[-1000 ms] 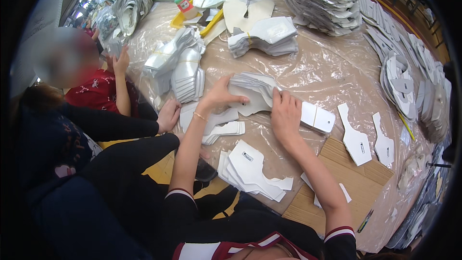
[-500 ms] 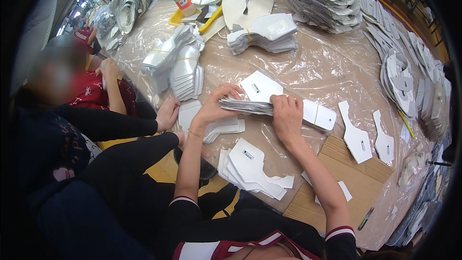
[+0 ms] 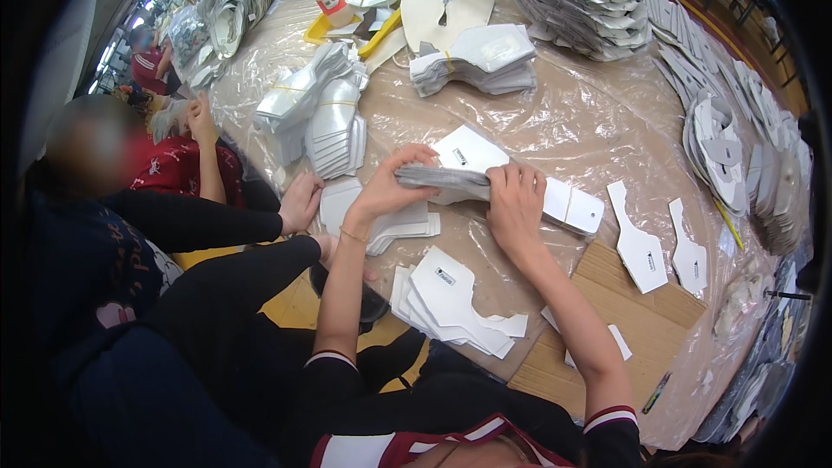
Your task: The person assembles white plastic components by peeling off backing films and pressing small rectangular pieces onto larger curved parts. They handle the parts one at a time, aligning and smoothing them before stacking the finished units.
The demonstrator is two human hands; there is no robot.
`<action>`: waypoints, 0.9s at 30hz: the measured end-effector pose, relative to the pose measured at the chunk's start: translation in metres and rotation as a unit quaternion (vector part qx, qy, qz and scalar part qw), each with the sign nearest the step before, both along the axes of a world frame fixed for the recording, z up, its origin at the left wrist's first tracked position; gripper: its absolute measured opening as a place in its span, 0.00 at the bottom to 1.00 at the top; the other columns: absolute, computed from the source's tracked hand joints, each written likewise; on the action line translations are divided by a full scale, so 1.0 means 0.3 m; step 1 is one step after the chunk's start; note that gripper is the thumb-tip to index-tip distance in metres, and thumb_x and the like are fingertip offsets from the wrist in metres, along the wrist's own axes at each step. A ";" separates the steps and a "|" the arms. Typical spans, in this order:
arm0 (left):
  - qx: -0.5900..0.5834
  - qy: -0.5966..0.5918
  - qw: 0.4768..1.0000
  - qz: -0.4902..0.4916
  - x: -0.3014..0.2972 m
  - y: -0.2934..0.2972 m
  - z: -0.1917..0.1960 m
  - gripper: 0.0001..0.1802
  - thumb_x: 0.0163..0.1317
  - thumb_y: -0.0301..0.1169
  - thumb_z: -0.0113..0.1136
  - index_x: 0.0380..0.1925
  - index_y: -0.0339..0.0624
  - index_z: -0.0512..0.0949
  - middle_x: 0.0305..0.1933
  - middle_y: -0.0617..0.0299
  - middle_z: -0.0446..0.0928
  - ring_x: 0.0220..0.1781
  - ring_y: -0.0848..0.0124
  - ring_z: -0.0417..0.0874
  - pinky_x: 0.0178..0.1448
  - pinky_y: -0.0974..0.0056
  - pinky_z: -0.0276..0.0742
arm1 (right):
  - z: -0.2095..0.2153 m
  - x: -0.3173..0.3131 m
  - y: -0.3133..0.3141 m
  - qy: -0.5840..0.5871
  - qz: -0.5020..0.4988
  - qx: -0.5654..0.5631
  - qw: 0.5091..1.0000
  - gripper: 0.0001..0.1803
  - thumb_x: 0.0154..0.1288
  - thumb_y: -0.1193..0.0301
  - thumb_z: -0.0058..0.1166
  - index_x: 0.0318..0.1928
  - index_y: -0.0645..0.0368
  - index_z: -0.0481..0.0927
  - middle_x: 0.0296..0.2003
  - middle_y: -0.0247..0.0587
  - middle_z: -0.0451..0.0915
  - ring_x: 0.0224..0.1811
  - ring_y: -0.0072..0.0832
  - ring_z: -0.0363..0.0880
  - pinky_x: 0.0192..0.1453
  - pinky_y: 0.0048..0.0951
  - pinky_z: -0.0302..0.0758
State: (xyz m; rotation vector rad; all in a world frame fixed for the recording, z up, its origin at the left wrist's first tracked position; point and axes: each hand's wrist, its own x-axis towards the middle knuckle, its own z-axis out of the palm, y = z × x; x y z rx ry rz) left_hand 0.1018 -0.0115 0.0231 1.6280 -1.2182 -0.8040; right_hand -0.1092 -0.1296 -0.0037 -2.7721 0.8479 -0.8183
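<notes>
- Left hand point(image 3: 392, 185) is clasping a grey-edged stack point(image 3: 444, 177)!
- Right hand point(image 3: 516, 206) is gripping its right end, fingers curled!
- Dark label point(image 3: 445, 276) is showing on a white cutout point(image 3: 449, 299)!

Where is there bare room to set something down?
Widest: plastic sheet between the tall pile, two loose white cutouts and the right hand. Smaller: cardboard below those cutouts. Crowded: around the left hand, by banded stacks and a co-worker's hand.

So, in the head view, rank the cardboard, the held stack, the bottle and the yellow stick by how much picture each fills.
Largest to smallest:
1. Cardboard
2. Held stack, partly hidden
3. Bottle
4. Yellow stick
Apparent size only: the bottle sits farther off than the cardboard.
</notes>
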 end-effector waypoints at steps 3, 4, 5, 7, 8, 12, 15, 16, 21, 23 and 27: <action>0.033 -0.047 0.996 0.075 -0.015 -0.038 0.003 0.32 0.49 0.29 0.76 0.55 0.42 0.74 0.59 0.57 0.74 0.65 0.64 0.72 0.67 0.62 0.66 | 0.025 0.031 -0.020 0.080 -0.049 0.090 0.991 0.23 0.47 0.78 0.62 0.48 0.58 0.77 0.47 0.51 0.74 0.52 0.43 0.71 0.59 0.42 0.65; 0.038 -0.112 0.989 0.086 -0.024 -0.048 0.014 0.34 0.50 0.32 0.76 0.58 0.41 0.72 0.61 0.55 0.73 0.66 0.62 0.71 0.68 0.60 0.66 | 0.034 0.040 -0.035 0.110 -0.050 0.114 0.986 0.23 0.48 0.77 0.63 0.48 0.58 0.76 0.48 0.53 0.73 0.53 0.45 0.72 0.58 0.43 0.66; 0.057 -0.173 0.978 0.104 -0.036 -0.051 0.029 0.37 0.52 0.35 0.76 0.61 0.41 0.70 0.62 0.53 0.72 0.68 0.60 0.70 0.69 0.59 0.65 | 0.041 0.049 -0.054 0.144 -0.049 0.140 0.978 0.24 0.48 0.77 0.64 0.49 0.59 0.76 0.49 0.55 0.73 0.53 0.47 0.73 0.58 0.44 0.68; 0.026 -0.292 0.943 0.159 -0.076 -0.041 0.067 0.41 0.52 0.42 0.75 0.63 0.41 0.68 0.67 0.46 0.67 0.71 0.50 0.66 0.72 0.53 0.62 | 0.052 0.076 -0.098 0.190 -0.049 0.180 0.964 0.26 0.49 0.74 0.67 0.51 0.60 0.76 0.51 0.58 0.73 0.52 0.51 0.76 0.57 0.46 0.72; 0.022 -0.343 0.924 0.170 -0.103 -0.020 0.090 0.41 0.51 0.43 0.75 0.64 0.41 0.68 0.69 0.45 0.66 0.72 0.49 0.65 0.73 0.51 0.60 | 0.054 0.081 -0.113 0.202 -0.050 0.201 0.957 0.28 0.49 0.73 0.69 0.52 0.61 0.75 0.51 0.60 0.72 0.52 0.53 0.77 0.56 0.47 0.75; 0.055 -0.196 0.979 0.009 -0.268 0.143 0.169 0.43 0.50 0.45 0.75 0.65 0.46 0.69 0.76 0.44 0.56 0.77 0.46 0.55 0.77 0.47 0.51 | 0.067 0.080 -0.165 0.173 -0.024 0.290 0.941 0.38 0.49 0.65 0.74 0.60 0.57 0.70 0.54 0.59 0.72 0.52 0.53 0.78 0.56 0.48 0.75; 0.094 -0.252 0.955 -0.121 -0.455 0.250 0.169 0.48 0.45 0.53 0.75 0.65 0.49 0.69 0.74 0.43 0.56 0.78 0.44 0.51 0.79 0.41 0.40 | 0.088 0.065 -0.142 0.157 -0.020 0.237 0.959 0.44 0.49 0.62 0.75 0.65 0.54 0.66 0.56 0.56 0.71 0.59 0.51 0.74 0.60 0.49 0.71; 0.119 -0.266 0.949 -0.124 -0.510 0.283 0.166 0.50 0.42 0.54 0.76 0.66 0.50 0.68 0.74 0.43 0.56 0.78 0.43 0.49 0.80 0.40 0.38 | 0.098 0.054 -0.128 0.153 -0.022 0.208 0.966 0.46 0.49 0.61 0.75 0.67 0.53 0.65 0.57 0.55 0.71 0.61 0.50 0.72 0.62 0.49 0.69; 0.276 -0.351 0.887 -0.120 -0.633 0.351 0.142 0.63 0.29 0.53 0.82 0.70 0.53 0.63 0.77 0.44 0.50 0.79 0.41 0.44 0.80 0.39 0.32 | 0.180 -0.044 -0.066 0.122 0.004 0.086 0.989 0.45 0.51 0.60 0.73 0.69 0.48 0.66 0.61 0.51 0.69 0.66 0.45 0.65 0.68 0.48 0.60; 0.273 -0.360 0.888 -0.088 -0.617 0.354 0.148 0.72 0.25 0.54 0.82 0.74 0.50 0.54 0.75 0.44 0.51 0.79 0.41 0.43 0.80 0.39 0.29 | 0.222 -0.110 -0.045 0.107 0.003 0.062 0.992 0.42 0.52 0.59 0.72 0.67 0.48 0.68 0.62 0.50 0.69 0.67 0.45 0.65 0.68 0.49 0.59; 0.211 -0.378 0.901 -0.020 -0.528 0.399 0.183 0.74 0.27 0.55 0.82 0.75 0.45 0.50 0.77 0.43 0.49 0.80 0.43 0.43 0.80 0.39 0.30 | 0.298 -0.277 0.032 0.129 0.151 0.229 0.953 0.40 0.53 0.55 0.71 0.65 0.54 0.70 0.61 0.51 0.70 0.61 0.49 0.71 0.63 0.46 0.68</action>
